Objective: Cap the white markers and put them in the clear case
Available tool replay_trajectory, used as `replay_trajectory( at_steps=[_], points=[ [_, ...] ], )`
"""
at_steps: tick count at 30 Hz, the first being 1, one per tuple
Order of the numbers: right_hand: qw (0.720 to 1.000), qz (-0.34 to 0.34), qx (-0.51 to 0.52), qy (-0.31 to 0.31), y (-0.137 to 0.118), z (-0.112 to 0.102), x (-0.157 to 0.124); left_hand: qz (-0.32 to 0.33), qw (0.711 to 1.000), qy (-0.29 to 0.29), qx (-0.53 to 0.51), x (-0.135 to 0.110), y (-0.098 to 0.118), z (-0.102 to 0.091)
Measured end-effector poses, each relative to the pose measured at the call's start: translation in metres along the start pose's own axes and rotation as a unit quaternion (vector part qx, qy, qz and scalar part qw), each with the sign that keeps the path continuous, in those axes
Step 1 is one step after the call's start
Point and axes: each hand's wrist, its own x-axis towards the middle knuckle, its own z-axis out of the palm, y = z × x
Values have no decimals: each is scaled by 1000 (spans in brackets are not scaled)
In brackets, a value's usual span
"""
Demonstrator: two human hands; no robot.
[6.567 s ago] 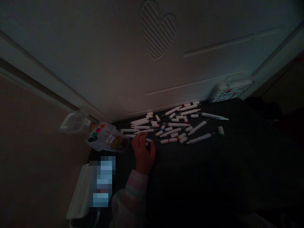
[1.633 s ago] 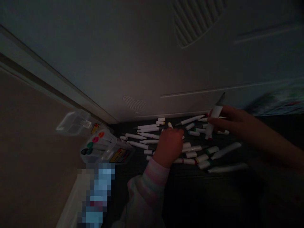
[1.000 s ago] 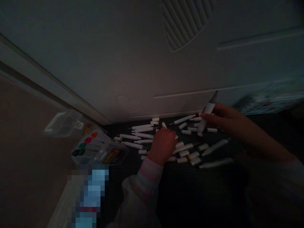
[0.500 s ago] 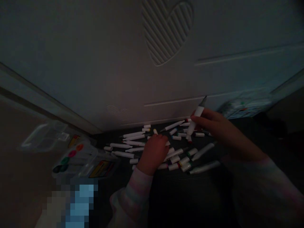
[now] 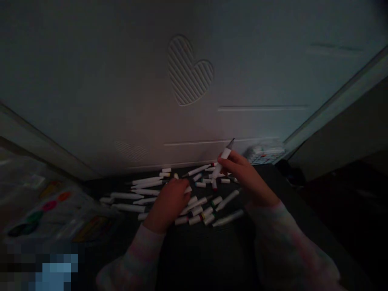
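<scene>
i have the slim white plastic marker (image 5: 225, 153) pinched mid-barrel in the right hand (image 5: 244, 173), its grey tapered tip (image 5: 231, 144) upward, above the scattered white cylindrical markers (image 5: 228, 218). i judge it light, stiff, slightly slick: best held by the barrel, sparing the delicate tip. the left hand (image 5: 169, 202) curls over the scatter; whether it grips anything, i can't tell. the clear plastic box (image 5: 75, 206), blurred at left, shows orange, pink, green and dark round ends (image 5: 49, 206) inside.

Pale panel (image 5: 106, 85) w/ ribbed heart (image 5: 189, 81); dk tabletop (image 5: 209, 254).
</scene>
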Motion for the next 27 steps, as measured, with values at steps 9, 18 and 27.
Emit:
replay_trajectory(
  at_steps=[9,18,27],
  points=[
    [998,42,-35,-22,4,18,-4,45,998,37,-12,-11,-2,-11],
    [994,60,-87,9,-29,29,-17,9,998,50,-45,-18,-17,-21],
    [993,53,-99,-27,-24,30,-5,-10,997,49,-55,-16,-26,-22]
  ],
)
